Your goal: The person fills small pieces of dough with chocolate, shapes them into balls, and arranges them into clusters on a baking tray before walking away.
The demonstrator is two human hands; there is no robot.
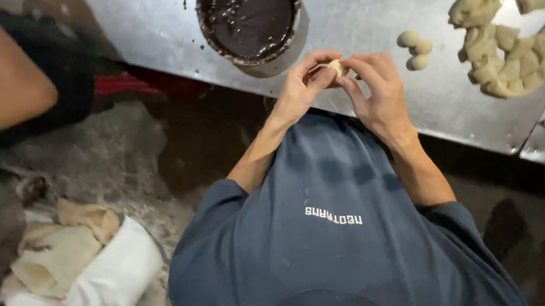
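Both my hands pinch one dough piece (336,67): left hand (304,83), right hand (379,90) closed around it. Looks soft and light; fingertip edges suit it.

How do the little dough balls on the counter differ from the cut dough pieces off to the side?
The dough balls are rounded and smooth; the cut pieces are blocky with flat faces. The balls are a tight cluster of three; the pieces are many, strung in curving rows. The balls lie close to the hands; the pieces lie farther along the counter. Both are pale dough on the same metal surface.
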